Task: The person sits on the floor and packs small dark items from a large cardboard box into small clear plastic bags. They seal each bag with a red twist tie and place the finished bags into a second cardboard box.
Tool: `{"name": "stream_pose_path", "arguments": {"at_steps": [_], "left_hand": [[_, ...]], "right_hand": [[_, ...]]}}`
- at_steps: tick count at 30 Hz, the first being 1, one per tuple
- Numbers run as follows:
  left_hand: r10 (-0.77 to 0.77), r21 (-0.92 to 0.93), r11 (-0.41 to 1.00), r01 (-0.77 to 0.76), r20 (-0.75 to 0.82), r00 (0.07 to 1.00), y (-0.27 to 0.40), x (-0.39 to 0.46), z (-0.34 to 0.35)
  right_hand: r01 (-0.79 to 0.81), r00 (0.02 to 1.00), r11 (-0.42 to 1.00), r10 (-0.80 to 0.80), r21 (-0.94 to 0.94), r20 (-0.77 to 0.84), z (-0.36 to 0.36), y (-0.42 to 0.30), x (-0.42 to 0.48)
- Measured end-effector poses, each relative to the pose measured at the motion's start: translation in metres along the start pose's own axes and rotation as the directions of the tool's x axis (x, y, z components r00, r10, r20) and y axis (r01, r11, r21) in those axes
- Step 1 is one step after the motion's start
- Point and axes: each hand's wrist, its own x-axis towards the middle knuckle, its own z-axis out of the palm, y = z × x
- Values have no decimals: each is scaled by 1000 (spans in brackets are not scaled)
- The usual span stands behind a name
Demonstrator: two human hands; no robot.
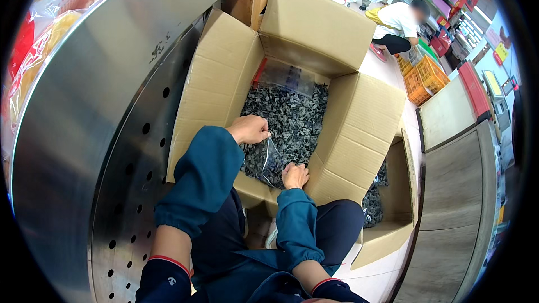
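A large open cardboard box [379,113] stands before me, filled with dark, curled dried pieces [290,113] that look like dried black fungus. My left hand [251,129] pinches the upper edge of a clear plastic bag [273,155] that lies over the pieces near the box's close side. Lower and to the right, my right hand [295,175] is closed at the other side of the same bag, its fingertips partly hidden. Another clear plastic bag [286,76] with a red edge lies at the far end inside the box. Teal sleeve covers are on both forearms.
A perforated stainless steel panel [139,185] runs along the left. Right of the large box is a second open cardboard box [398,185] with dark pieces. A person [396,21] crouches at the upper right by orange plastic crates [425,76]. A wood-grain cabinet [450,185] stands at the right.
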Motion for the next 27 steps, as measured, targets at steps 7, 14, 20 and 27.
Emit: {"name": "stream_pose_path", "arguments": {"at_steps": [7, 14, 20, 27], "left_hand": [[114, 4, 993, -114, 82, 990, -9, -1, 7], [72, -160, 978, -132, -333, 940, 20, 0, -2], [236, -338, 872, -353, -341, 910, 24, 4, 4], [408, -46, 892, -449, -343, 846, 45, -4, 15]], "right_hand": [[30, 997, 979, -43, 204, 61, -15, -5, 1], [253, 953, 863, -301, 438, 42, -115, -44, 38], [172, 898, 736, -390, 654, 203, -190, -58, 73], [-78, 868, 491, -395, 868, 301, -189, -30, 89]]}}
